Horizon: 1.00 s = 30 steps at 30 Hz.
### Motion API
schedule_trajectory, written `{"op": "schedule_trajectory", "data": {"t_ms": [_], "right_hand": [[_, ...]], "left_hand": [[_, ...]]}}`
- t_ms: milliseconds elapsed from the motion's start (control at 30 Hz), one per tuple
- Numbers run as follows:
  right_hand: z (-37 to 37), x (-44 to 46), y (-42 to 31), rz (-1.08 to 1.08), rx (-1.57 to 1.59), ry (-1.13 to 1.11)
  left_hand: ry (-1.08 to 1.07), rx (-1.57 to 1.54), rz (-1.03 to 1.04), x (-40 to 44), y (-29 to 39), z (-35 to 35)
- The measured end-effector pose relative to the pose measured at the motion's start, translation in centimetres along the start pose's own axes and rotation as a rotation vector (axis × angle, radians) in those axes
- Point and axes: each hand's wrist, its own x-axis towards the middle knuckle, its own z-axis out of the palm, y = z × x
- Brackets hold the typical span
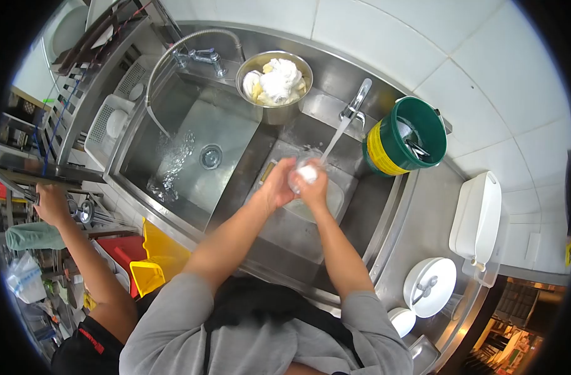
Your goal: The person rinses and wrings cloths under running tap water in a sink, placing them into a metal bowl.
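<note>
Both hands are together over the right sink basin (254, 219), beside the stream of water from the tap (358, 103). My left hand (279, 185) and my right hand (315, 185) are wrapped round a small roundish item (304, 176), which looks clear or pale with white in it; blur and the fingers hide its exact form. Under my hands a pale, rounded container (329, 199) lies in the basin, with a yellowish bar-shaped object (268, 172) at its left.
A steel pot (274, 112) heaped with white and yellowish contents stands behind the basins. Water runs from a hose (153, 81) into the left basin (204, 125). A green bucket (423, 122) and white bowls (430, 287) are at right. Another person's arm (89, 250) reaches in at left.
</note>
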Motion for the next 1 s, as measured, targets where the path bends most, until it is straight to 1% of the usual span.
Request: {"op": "schedule_trajectory", "data": {"t_ms": [100,133,233,267,367,400,500,533,567,600,633,667,733,767,800,900,933,1000], "right_hand": [[-0.7,-1.1,-2.6,-0.186,-0.038,-0.185],[-0.6,-1.5,-1.4,-0.276,-0.054,-0.113],[0.3,-2.7,0.7,0.196,0.410,0.282],[0.3,-2.3,-1.5,0.501,0.756,0.400],[-0.1,-1.7,-2.4,0.890,1.149,0.464],[-0.2,-1.9,-1.9,0.973,1.106,0.384],[-1.7,-3.2,2.5,0.940,1.313,-0.213],[-2.0,-3.5,5.0,0.961,1.400,-0.341],[-2.2,-3.5,4.4,0.973,1.261,-0.327],[-2.5,-2.8,2.1,0.978,1.121,-0.312],[-2.8,-1.9,-0.6,0.974,0.979,-0.293],[-2.1,-0.7,-3.8,1.085,1.027,-0.130],[-1.6,-0.4,-0.2,0.922,0.838,0.025],[-1.5,-0.1,-1.2,0.838,0.742,0.102],[-1.3,-0.1,-2.4,0.786,0.585,0.168],[-0.7,-1.8,-3.6,0.285,-0.074,0.123],[0.0,-2.8,-2.8,-0.004,-0.122,0.092],[0.4,-3.7,-6.7,-0.479,-0.198,-0.055]], "left_hand": [[-0.087,0.059,-0.126,7.0,-0.9,-7.1],[-0.138,-0.103,-0.177,7.7,-1.5,-6.6],[0.054,-0.157,0.140,6.6,-2.8,-3.2],[0.134,-0.104,0.337,5.1,-3.0,-1.2],[0.216,0.291,0.593,3.0,-3.7,0.2],[0.243,0.686,0.674,3.5,-4.2,-1.6],[-0.053,1.446,1.101,0.8,-5.4,-2.7],[-0.048,1.393,1.055,-0.9,-5.3,-0.9],[-0.041,1.340,1.011,-2.7,-5.2,1.0],[-0.040,1.343,1.084,-3.3,-5.0,1.5],[-0.045,1.345,1.158,-3.4,-5.0,1.7],[0.050,1.279,1.128,-2.8,-4.9,1.6],[0.335,1.396,1.088,-2.2,-4.2,0.2],[0.477,1.449,1.061,-1.9,-4.2,-0.9],[0.561,1.572,1.069,-1.3,-4.4,-2.6],[0.395,0.547,0.251,-3.1,-4.3,-0.4],[0.378,0.184,0.084,-2.5,-4.4,-1.2],[-0.076,-0.085,-0.028,0.0,-4.5,-7.2]]}}
